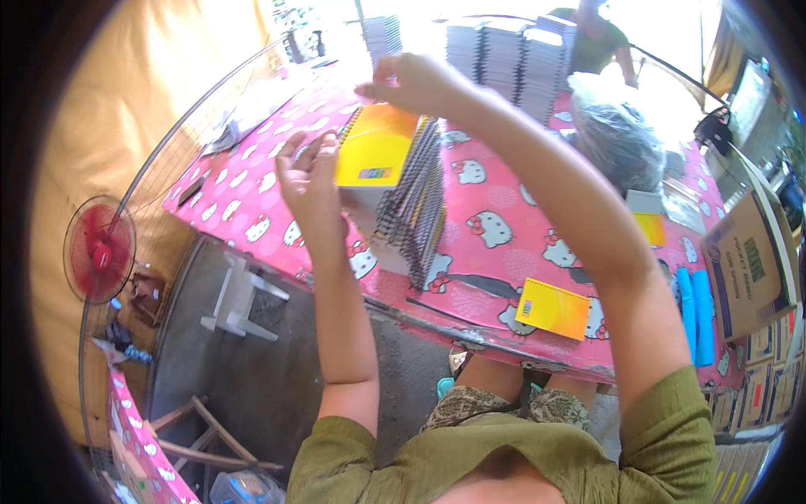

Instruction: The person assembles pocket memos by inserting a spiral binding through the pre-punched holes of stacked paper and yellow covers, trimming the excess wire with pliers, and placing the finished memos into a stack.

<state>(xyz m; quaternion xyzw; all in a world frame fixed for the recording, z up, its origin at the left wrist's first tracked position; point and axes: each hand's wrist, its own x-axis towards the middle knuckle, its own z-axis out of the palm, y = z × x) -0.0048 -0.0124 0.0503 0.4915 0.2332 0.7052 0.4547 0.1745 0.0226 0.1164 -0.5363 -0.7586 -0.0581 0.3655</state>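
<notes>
A tall stack of spiral-bound notebooks (410, 197) stands on the pink table, its black coils facing several ways. On top lies a notebook with a yellow cover (378, 147). My left hand (309, 176) is at the stack's left side, its fingers apart and bent upward, with nothing seen in it. Over the far edge of the stack is my right hand (411, 82). Its fingers are loosely bent and spread, and no object shows in them. Nearer to me, a single yellow spiral notebook (552, 308) lies flat by the table's front edge.
More notebook stacks (495, 63) stand at the back, with a person (600, 42) behind them. On the right are a filled plastic bag (617, 134), blue rolls (695, 315) and a cardboard box (751, 260). A red fan (101, 252) and a stool (243, 298) are at left.
</notes>
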